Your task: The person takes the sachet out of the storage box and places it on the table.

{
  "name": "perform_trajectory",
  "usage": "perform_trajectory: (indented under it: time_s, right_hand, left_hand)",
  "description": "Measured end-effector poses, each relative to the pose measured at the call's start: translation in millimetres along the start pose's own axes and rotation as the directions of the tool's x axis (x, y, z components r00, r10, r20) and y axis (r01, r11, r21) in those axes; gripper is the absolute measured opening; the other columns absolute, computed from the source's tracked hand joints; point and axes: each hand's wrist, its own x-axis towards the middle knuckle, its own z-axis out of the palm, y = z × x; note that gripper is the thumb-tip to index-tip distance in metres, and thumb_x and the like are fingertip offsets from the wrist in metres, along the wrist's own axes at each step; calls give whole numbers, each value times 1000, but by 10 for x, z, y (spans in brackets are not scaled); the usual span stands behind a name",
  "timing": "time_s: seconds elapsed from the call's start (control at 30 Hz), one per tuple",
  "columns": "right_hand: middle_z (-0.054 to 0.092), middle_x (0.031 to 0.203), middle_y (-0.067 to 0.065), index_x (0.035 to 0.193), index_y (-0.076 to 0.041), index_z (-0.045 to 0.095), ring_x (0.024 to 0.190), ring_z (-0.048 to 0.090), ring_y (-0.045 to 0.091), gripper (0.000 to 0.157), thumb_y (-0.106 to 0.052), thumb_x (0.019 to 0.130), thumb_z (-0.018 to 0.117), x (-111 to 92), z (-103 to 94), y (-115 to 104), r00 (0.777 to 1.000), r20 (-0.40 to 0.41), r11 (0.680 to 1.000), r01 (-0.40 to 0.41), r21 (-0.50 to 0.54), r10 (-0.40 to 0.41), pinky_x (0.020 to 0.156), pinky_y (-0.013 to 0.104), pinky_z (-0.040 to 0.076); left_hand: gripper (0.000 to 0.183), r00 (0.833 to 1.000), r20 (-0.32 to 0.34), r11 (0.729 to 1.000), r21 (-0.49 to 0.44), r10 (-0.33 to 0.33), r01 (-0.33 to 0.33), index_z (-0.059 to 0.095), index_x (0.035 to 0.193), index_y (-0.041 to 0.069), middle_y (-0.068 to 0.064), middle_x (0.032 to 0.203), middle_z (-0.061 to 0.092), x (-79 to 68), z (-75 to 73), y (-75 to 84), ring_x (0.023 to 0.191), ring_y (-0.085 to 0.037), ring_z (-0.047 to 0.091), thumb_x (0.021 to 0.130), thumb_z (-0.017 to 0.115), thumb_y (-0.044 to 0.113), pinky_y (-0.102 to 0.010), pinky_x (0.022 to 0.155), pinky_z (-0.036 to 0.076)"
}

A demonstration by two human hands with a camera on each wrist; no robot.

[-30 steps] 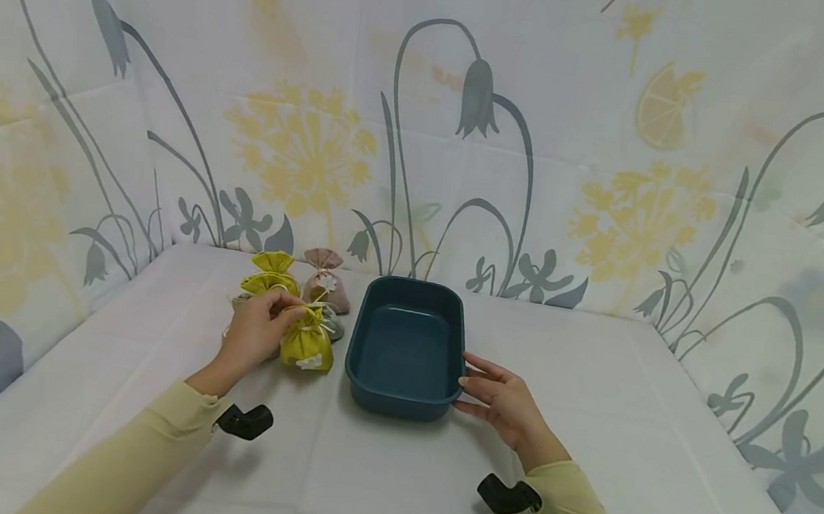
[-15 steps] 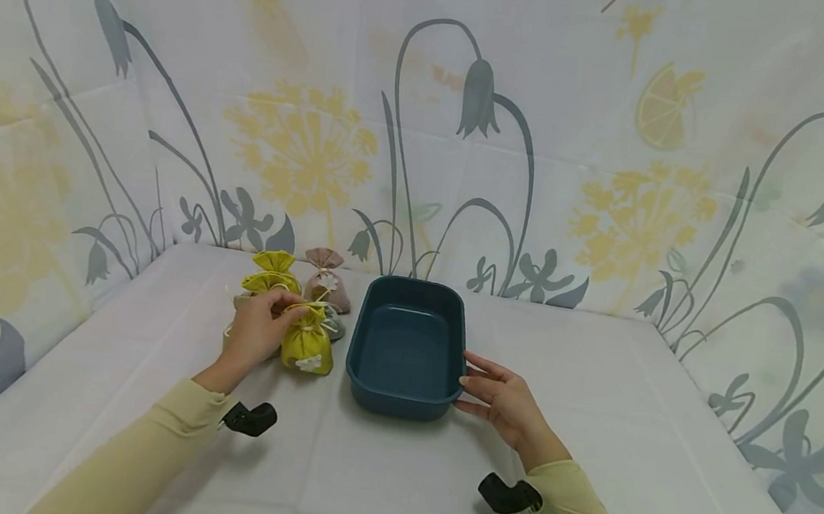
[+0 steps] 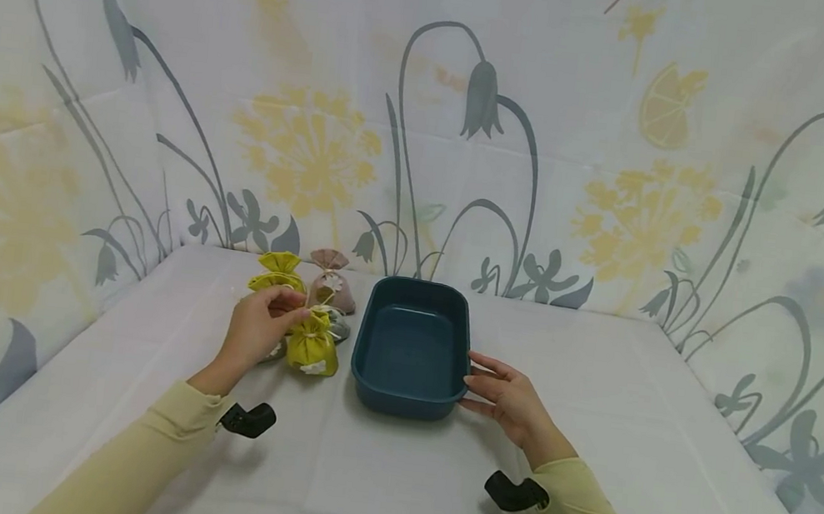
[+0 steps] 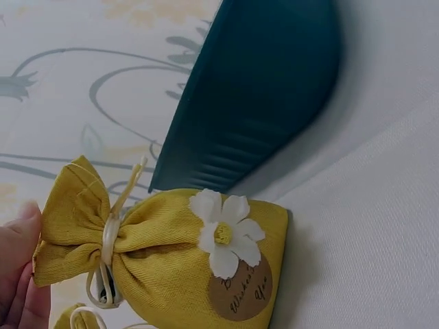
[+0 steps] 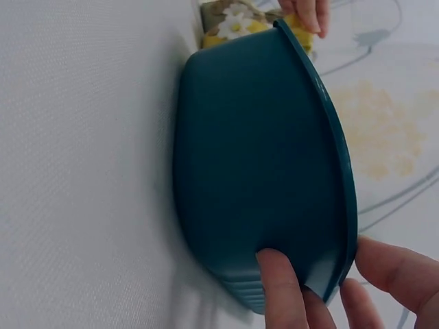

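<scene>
In the head view my left hand (image 3: 261,325) is at the ruffled top of a yellow drawstring pouch (image 3: 311,353). The left wrist view shows its fingertips (image 4: 27,214) pinching that top edge; the pouch (image 4: 171,247) bears a white cloth flower and a brown round label. To its right stands a dark teal basin (image 3: 407,407), with nothing inside. My right hand (image 3: 515,406) has its fingers spread against the basin's right side. In the right wrist view, fingers (image 5: 278,288) touch the outer wall of the basin (image 5: 254,151), and another fingertip meets the rim.
Behind the left hand are several more pouches: a yellow one (image 3: 279,264), a pink one (image 3: 333,286) and a grey one (image 3: 339,329). A white cloth (image 3: 388,481) covers the table. A curtain with printed flowers (image 3: 481,101) closes off the back and sides.
The head view has shifted slightly. My left hand has drawn a touch to the left relative to the pouches, baring more of a grey pouch below it. The right hand and basin stay put.
</scene>
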Motion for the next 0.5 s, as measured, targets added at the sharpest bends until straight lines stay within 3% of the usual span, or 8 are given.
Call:
perform_trajectory:
  time_s: [0.3,0.5]
  right_hand:
    - [59,117,20,135,7,42,94,63,23,47,2,90,56,-3,-73,-28,1000,-23,1000,15,4,-15,84,41,49]
    - [57,120,21,135,7,41,100,62,26,44,-1,93,53,-15,-96,-42,999,-46,1000,15,2,-15,85,41,48]
  left_hand:
    - [26,1000,-2,1000,-17,-5,5,65,106,1,-13,101,64,-10,-29,34,90,-24,60,85,70,16,-37,79,49]
    - [31,1000,13,1000,1,-14,14,65,108,2,-12,103,64,-51,-86,14,91,-23,60,85,70,23,-34,79,49]
